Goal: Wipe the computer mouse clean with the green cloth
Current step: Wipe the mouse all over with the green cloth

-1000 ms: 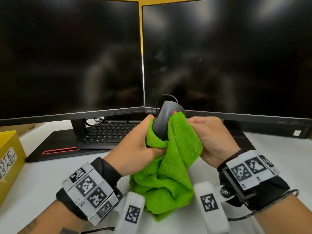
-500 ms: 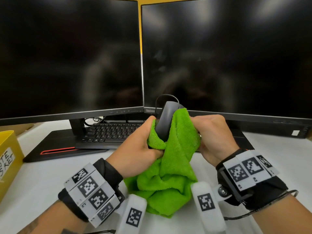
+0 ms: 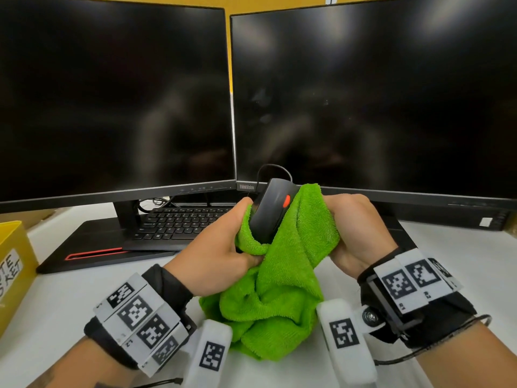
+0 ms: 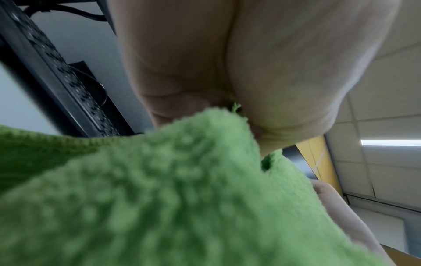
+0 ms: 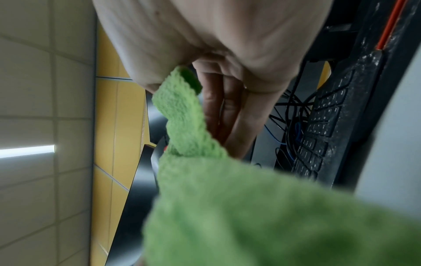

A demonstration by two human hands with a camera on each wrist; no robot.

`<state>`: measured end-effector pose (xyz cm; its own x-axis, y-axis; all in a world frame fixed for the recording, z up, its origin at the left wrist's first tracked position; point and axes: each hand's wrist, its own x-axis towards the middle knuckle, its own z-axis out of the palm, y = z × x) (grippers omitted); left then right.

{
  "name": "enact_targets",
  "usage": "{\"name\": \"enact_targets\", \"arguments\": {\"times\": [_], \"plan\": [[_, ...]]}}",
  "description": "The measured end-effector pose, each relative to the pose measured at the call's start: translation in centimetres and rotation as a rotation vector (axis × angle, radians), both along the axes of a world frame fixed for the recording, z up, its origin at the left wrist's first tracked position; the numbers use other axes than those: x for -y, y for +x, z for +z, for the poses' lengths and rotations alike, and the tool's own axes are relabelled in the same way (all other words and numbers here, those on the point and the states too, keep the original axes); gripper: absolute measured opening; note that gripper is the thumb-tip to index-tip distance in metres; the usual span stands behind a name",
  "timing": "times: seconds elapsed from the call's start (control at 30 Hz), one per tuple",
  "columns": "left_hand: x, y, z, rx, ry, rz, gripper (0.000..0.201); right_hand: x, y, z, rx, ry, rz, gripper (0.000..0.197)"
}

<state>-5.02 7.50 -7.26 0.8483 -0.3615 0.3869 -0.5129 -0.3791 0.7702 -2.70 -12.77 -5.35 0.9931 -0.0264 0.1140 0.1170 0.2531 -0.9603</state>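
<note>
A black wired computer mouse (image 3: pixel 272 208) with a red scroll wheel is held up above the desk, nose upward, wrapped from below and on its right side by the green cloth (image 3: pixel 282 275). My left hand (image 3: pixel 223 245) grips the mouse through a fold of cloth on its left side. My right hand (image 3: pixel 355 233) holds the cloth bunched against the mouse's right side. The cloth (image 4: pixel 159 198) fills the left wrist view. In the right wrist view the cloth (image 5: pixel 227 207) covers the fingers (image 5: pixel 227 111), and only a sliver of the mouse (image 5: pixel 157 158) shows.
Two dark monitors (image 3: pixel 117 96) (image 3: pixel 372 93) stand close behind the hands. A black keyboard (image 3: pixel 176 222) lies under them on a white desk (image 3: pixel 56 298). A yellow box (image 3: pixel 11 264) with a handwritten label sits at the left edge. The mouse cable (image 3: pixel 272 170) loops upward.
The cloth on the mouse's right side has shifted, so the red scroll wheel shows again after being covered half a second ago. Both hands have stayed close around the mouse.
</note>
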Motion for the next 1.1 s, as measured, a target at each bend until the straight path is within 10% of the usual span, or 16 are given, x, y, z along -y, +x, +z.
{"name": "enact_targets", "arguments": {"times": [0.37, 0.73, 1.1], "plan": [[-0.2, 0.1, 0.2, -0.041, 0.104, 0.025, 0.057, 0.5, 0.1, 0.0, 0.200, -0.163, 0.087, 0.013], [1.3, -0.5, 0.4, -0.276, -0.400, 0.024, 0.039, 1.4, 0.8, -0.1, 0.207, -0.198, 0.071, 0.016], [0.3, -0.3, 0.3, -0.335, -0.278, 0.062, 0.019, 0.9, 1.1, -0.8, 0.103, -0.127, 0.080, 0.015]]}}
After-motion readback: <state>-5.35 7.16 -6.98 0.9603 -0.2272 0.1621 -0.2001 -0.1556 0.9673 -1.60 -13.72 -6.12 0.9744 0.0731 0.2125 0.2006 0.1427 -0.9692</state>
